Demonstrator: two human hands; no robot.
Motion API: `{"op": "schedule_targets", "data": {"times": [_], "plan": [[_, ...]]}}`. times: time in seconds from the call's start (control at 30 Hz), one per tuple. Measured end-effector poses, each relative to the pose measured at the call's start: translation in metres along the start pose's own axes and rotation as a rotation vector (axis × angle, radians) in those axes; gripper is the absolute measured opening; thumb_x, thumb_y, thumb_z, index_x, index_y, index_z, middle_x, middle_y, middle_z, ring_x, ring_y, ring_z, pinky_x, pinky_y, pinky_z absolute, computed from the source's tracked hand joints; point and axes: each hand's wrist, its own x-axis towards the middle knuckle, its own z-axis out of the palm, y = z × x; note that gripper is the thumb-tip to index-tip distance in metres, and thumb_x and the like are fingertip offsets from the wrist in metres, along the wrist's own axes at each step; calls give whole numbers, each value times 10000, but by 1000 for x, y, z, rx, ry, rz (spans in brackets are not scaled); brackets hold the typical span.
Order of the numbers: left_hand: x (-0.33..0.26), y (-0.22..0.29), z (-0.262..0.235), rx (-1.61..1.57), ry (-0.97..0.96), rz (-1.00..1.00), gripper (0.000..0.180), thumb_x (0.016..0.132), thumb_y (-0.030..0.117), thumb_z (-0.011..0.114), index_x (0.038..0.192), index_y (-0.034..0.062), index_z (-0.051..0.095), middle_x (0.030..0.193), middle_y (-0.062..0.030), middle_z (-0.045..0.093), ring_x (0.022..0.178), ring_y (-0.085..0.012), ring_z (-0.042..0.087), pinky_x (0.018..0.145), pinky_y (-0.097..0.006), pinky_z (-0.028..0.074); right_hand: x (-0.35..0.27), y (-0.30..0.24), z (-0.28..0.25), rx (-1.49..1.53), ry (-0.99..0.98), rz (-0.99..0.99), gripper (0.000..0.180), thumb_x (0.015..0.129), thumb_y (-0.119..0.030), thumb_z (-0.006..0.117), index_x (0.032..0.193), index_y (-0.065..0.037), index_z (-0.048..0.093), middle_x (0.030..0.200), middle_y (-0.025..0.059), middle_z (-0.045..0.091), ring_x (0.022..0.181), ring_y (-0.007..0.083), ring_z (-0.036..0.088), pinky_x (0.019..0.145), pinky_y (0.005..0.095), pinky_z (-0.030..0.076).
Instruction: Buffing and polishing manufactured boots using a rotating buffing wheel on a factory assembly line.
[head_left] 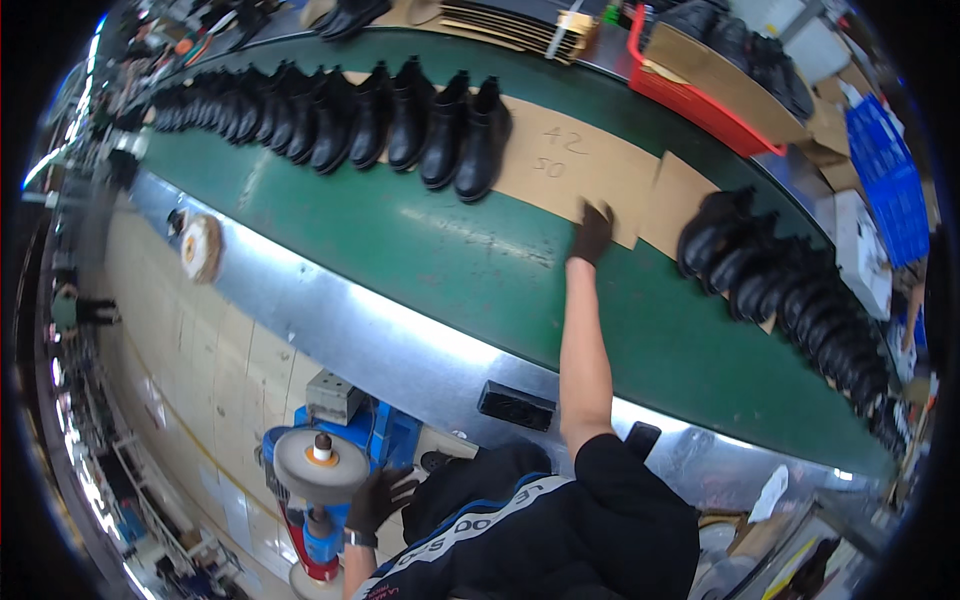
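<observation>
Right hand (593, 232) is hovering by cardboard on a green worktop (430, 270)

Nearest the body, the dark-gloved left hand (382, 500) is hovering beside a grey wheel (345, 468) on a blue machine (392, 432), its fingers standing apart and holding nothing visible; whether it is touching the wheel, I cannot tell. A shiny metal ledge (370, 320) is edging the worktop, with a black block (516, 405) resting on it. Beyond, the green surface is showing scuffs and catching light. There the right hand, also gloved, is hovering at the near edge of a marked cardboard sheet (600, 175), its fingers part-open with nothing visible in them; blur is hiding any contact. The sheet is lying between a left row of black boots (483, 150) and a right row (725, 245). Behind, a red crate (690, 110) is holding a cardboard box (700, 75). Leftward, a pale tiled floor (220, 390) is stretching toward a distant person (70, 310).
</observation>
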Motion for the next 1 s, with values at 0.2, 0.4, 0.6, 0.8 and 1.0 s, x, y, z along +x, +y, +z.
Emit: {"op": "schedule_targets", "data": {"times": [0.2,0.4,0.6,0.8,1.0], "plan": [[-20,14,29,6,18,204,512,920,385,360,1208,-30,443,1298,-162,424,1174,-316,434,938,-436,387,-55,-155,179,-382,-410,104,1117,472,-528,765,1349,-99,220,1179,207,488,1072,366,485,920,424,392],[-25,-26,26,-138,67,161,508,910,394,396,1212,-12,444,1241,-147,485,1085,-288,514,903,-403,428,-36,-142,157,-288,-472,11,913,496,-514,761,1211,-51,431,1149,191,539,1093,311,506,914,379,412],[-7,-85,-10,-50,268,84,423,920,338,394,1158,8,511,1062,-96,597,946,-189,583,780,-294,474,-174,-136,-46,-891,-1553,-178,578,600,-478,724,960,-36,630,901,149,633,814,268,599,737,368,458],[17,-102,-57,-22,182,209,403,918,324,398,1152,13,503,1083,-104,576,907,-183,593,753,-270,471,-279,-125,-149,-1024,-1075,-347,571,466,-297,776,893,-31,507,991,177,511,942,332,499,773,433,437],[16,-123,-93,-2,244,330,356,908,296,417,1130,39,523,1098,-82,570,895,-167,590,727,-267,472,-305,-121,-129,-1002,-1338,-445,630,503,-282,755,982,-36,428,877,199,573,828,376,567,693,445,459]]}}
